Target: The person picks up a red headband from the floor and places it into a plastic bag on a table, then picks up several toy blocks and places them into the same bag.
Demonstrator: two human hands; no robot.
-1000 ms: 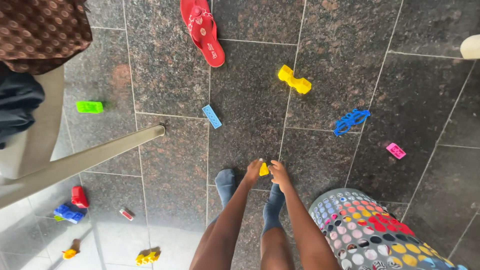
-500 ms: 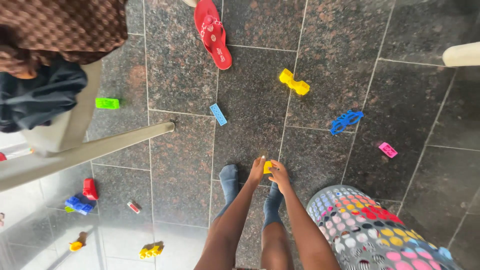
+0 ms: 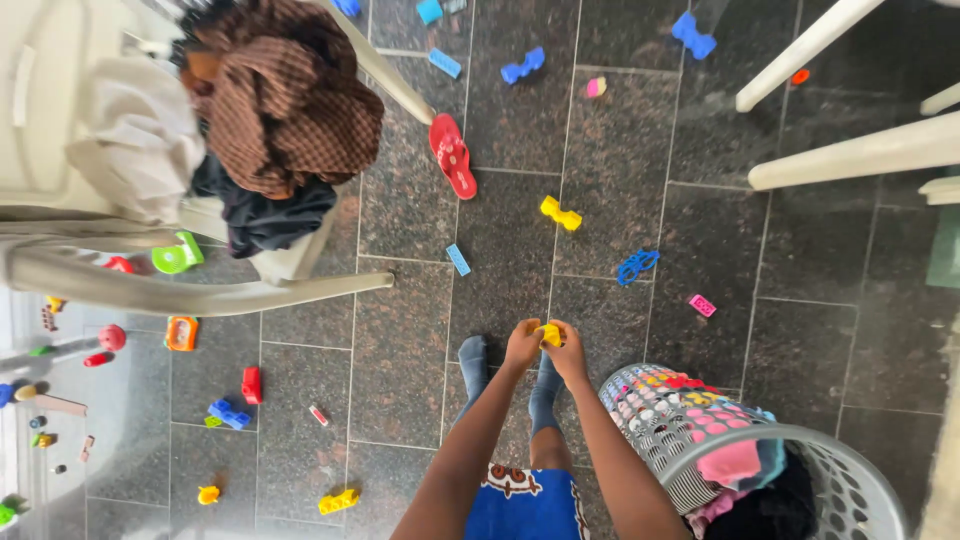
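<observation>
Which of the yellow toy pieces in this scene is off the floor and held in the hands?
The small yellow block, pinched between the left hand and right hand; the other yellow pieces lie on the floor.

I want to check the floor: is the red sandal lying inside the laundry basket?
No, the red sandal lies on the dark floor tiles, apart from the laundry basket.

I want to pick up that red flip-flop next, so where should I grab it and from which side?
Grip the red flip-flop across its narrower middle, fingers on the two long edges, coming straight down from above. It lies flat, strap side up, on the dark floor with bare tile around it.
</observation>
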